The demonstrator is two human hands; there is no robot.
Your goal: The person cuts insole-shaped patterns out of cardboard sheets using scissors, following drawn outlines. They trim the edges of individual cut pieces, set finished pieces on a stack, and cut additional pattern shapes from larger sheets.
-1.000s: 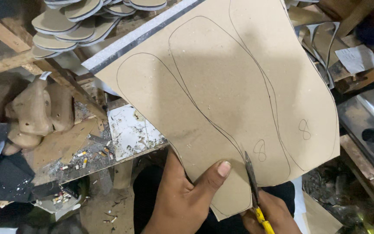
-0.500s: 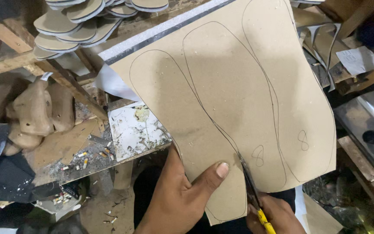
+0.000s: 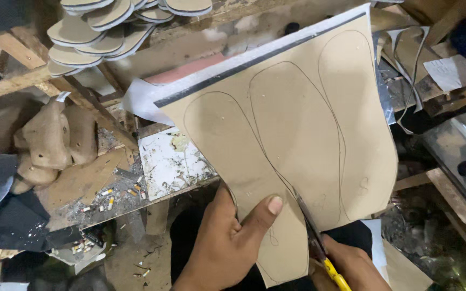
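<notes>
Left hand (image 3: 227,242) clamped on cardboard sheet (image 3: 297,145), thumb across its lower edge at 6 o'clock. Right hand (image 3: 351,264) closed round yellow-handled scissors (image 3: 314,237), blades biting along the traced sole line. Sheet now swung clockwise, top edge nearer 1 o'clock than before.

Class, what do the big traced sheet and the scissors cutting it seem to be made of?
Sheet: probably matte tan cardboard or fibreboard; it stays flat, pen outlines show, white layer at its top edge. Scissors: dark metal blades, likely steel; glossy yellow handle, seemingly plastic.
</notes>
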